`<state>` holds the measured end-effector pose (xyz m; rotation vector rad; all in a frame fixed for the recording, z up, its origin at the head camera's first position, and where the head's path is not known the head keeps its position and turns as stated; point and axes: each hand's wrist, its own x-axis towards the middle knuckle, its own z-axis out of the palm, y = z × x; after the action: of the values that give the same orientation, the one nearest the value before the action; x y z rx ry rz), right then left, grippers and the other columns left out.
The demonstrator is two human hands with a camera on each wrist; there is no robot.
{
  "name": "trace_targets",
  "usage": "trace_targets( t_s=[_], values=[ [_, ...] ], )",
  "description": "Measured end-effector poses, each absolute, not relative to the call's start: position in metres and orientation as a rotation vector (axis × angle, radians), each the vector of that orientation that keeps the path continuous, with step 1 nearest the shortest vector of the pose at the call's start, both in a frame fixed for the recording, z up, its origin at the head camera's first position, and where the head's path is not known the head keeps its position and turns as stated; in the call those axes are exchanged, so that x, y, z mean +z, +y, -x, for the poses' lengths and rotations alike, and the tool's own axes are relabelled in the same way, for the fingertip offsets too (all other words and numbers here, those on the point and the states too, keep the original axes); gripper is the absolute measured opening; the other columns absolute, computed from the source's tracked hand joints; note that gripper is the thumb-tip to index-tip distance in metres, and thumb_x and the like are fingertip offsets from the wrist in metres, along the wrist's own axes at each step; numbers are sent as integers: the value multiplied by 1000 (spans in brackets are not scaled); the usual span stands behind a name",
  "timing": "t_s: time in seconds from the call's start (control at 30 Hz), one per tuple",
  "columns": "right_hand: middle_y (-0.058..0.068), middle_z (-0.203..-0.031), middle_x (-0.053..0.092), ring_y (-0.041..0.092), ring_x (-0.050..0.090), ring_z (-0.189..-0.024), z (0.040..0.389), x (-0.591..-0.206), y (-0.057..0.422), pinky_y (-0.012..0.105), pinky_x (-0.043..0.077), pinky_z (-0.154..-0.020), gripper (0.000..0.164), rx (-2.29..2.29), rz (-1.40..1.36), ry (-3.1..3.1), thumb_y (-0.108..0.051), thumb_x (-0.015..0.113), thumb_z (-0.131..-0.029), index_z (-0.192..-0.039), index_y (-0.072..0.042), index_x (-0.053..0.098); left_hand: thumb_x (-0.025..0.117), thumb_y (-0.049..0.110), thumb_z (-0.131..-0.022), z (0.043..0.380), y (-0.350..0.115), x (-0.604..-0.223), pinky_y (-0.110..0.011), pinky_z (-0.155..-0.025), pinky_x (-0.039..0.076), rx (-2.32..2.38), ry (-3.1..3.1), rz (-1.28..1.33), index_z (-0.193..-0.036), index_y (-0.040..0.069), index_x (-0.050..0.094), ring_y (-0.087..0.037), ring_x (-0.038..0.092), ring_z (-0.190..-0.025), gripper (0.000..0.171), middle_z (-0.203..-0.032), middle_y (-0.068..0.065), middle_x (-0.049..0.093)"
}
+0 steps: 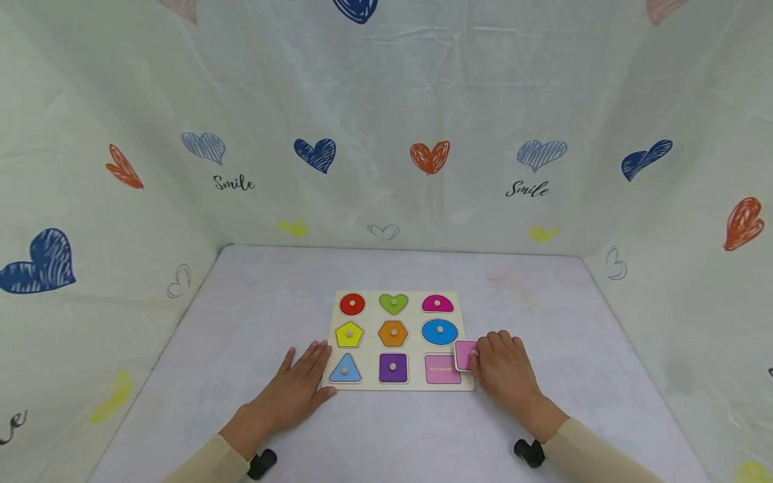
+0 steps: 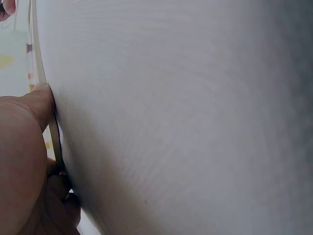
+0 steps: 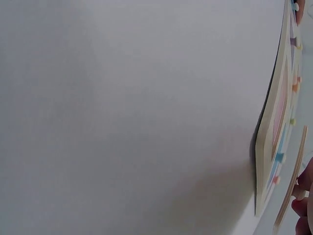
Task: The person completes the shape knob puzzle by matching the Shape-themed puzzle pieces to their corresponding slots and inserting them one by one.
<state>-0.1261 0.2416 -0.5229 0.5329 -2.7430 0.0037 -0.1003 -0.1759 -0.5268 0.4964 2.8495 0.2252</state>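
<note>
A cream wooden shape puzzle board (image 1: 371, 372) lies on the table with knobbed pieces in its recesses. My right hand (image 1: 507, 372) pinches the pink rectangle puzzle piece (image 1: 464, 355) by its knob, over the board's right edge. In the right wrist view that piece (image 3: 292, 183) is edge-on, raised above the board (image 3: 264, 161). Below and left of it is the pink rectangle recess (image 1: 443, 369), printed with a word. At the board's left edge my left hand (image 1: 296, 389) rests with fingers extended, thumb at the near corner. The left wrist view shows its thumb (image 2: 41, 103) against the board's side.
Other pieces sit in the board, among them a blue oval (image 1: 439, 331), a purple square (image 1: 393, 368) and a light blue triangle (image 1: 345, 369). A white covered table (image 1: 398, 436) surrounds the board. Behind it hangs a pale curtain (image 1: 374, 194) with printed hearts.
</note>
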Motion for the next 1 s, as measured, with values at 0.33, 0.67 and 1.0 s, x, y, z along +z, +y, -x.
trace_targets(
  t_s=[0.33,0.67,1.0],
  values=[
    [4,-72,47,20,41,-73,124,-530,208,32,31,-65,28,3,-650,-2674,-24,80,-88,-83,-6,59,59,55,-104,102,-176,-528,-63,-131,14,212,2849,-500,-167,7,26,-31,21,-163,86,-174,-11,29],
    [3,-73,48,20,42,-72,125,-536,194,32,31,-64,27,7,-688,-2655,-23,77,-91,-81,-7,57,60,54,-104,102,-176,-527,-63,-130,14,231,2853,-504,-167,6,28,-32,22,-163,86,-174,-11,30],
    [3,-72,47,20,41,-71,124,-539,192,31,30,-63,28,-9,-690,-2637,-24,79,-89,-82,-6,59,61,54,-103,101,-176,-526,-63,-131,14,236,2846,-493,-167,7,27,-32,21,-163,86,-174,-11,29]
  ],
)
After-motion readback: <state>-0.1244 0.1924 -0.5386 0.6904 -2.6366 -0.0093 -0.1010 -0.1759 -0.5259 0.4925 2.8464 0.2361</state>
